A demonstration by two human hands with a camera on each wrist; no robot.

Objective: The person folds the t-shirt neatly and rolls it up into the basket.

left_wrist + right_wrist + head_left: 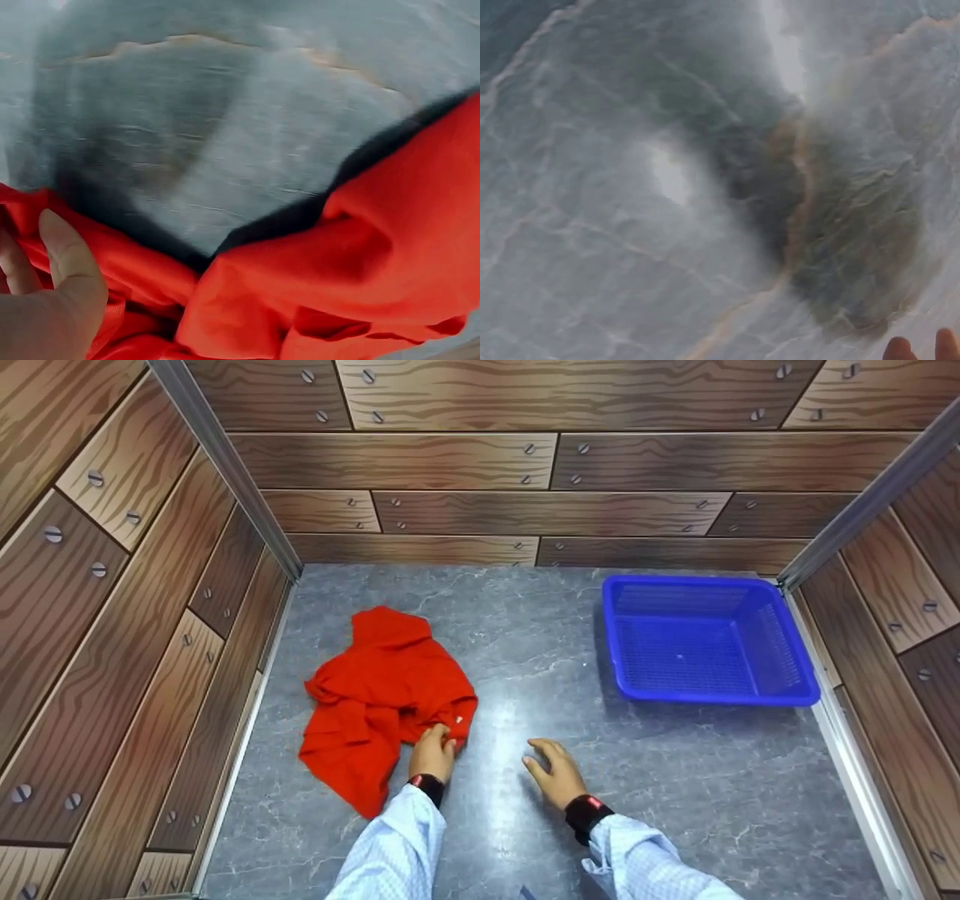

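Observation:
A crumpled red garment (390, 675) lies spread in loose folds on the grey marbled surface, left of the middle in the head view. A small white spot shows near its right edge. At the garment's near right edge my left hand (433, 755) pinches the fabric. In the left wrist view, the thumb (71, 251) and fingers bear on the red folds (300, 292). My right hand (556, 772) is apart from the garment, to its right, with fingers loosely bent and nothing in them. Only two of its fingertips (922, 349) show in the right wrist view.
A blue plastic basket (712, 660) with mesh walls stands at the back right, near the right wall. Wood-patterned panels (480, 461) close in the back and both sides, with metal strips (862, 780) along the edges. Grey marbled surface (525, 645) lies between garment and basket.

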